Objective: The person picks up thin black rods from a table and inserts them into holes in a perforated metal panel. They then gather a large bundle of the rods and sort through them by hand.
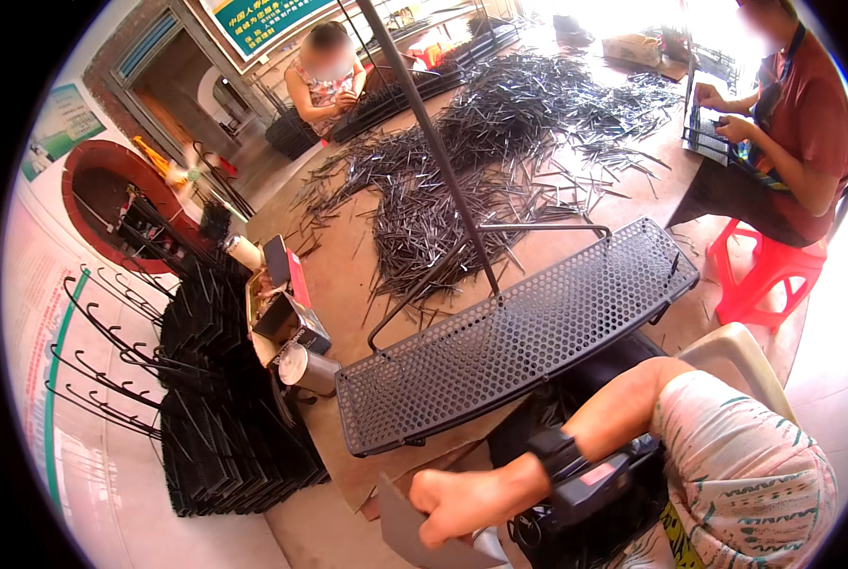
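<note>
Right hand (pixel 476 498), one: fingers clamped on a flat sheet, a dark band about the wrist. Left hand: out of view.

Sheet (pixel 407 531), one: grey, flat, smooth, straight-edged; held just beyond the near edge of the surface (pixel 348 251).

Perforated panel (pixel 528 341), one: dark, long, rounded corners, close rows of round holes; lies slantwise along the near edge, a bent rod (pixel 542 228) rising behind it.

Loose strips (pixel 443 204): dark, slim, glossy, heaped beyond the panel, too many to count.

Cylindrical container (pixel 308 370), one: silvery, beside the panel's left end.

Stacked racks (pixel 225 427): black, count unclear, hooked rods projecting.

Stool (pixel 770 270), one: red plastic.

Co-workers, two: one far left (pixel 324 85), one right (pixel 812 123).
</note>
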`<state>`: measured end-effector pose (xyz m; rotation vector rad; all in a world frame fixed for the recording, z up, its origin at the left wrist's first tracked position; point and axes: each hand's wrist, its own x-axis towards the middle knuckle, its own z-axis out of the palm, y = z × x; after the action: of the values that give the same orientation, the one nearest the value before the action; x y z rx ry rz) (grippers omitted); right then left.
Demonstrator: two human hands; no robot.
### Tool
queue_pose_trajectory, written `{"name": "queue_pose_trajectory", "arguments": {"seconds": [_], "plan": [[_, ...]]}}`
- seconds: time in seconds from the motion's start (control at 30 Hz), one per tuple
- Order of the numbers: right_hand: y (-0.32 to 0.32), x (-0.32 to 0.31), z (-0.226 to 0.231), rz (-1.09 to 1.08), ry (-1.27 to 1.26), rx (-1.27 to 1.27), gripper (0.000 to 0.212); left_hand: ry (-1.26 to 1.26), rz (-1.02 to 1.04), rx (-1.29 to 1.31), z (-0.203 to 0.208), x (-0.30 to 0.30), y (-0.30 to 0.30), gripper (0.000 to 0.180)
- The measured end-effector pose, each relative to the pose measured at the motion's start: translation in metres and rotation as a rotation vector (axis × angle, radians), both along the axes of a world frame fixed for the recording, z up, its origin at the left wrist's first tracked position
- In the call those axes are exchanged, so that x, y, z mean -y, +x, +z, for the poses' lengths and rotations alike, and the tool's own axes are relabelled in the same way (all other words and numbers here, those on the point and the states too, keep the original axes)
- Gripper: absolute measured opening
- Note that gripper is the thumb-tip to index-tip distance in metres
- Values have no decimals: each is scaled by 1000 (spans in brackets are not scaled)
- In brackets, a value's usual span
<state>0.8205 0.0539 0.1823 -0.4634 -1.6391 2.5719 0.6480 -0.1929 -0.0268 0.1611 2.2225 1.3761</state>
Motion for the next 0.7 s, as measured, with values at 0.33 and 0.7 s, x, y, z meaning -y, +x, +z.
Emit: {"name": "queue_pose_trajectory", "arguments": {"seconds": [0.33,0.7], "plan": [[199,-87,35,-351,-168,-310,17,718,118,-402,126,-27,83,19],[319,-13,28,-541,-192,-723,45,676,-439,-371,206,-135,243,25]]}}
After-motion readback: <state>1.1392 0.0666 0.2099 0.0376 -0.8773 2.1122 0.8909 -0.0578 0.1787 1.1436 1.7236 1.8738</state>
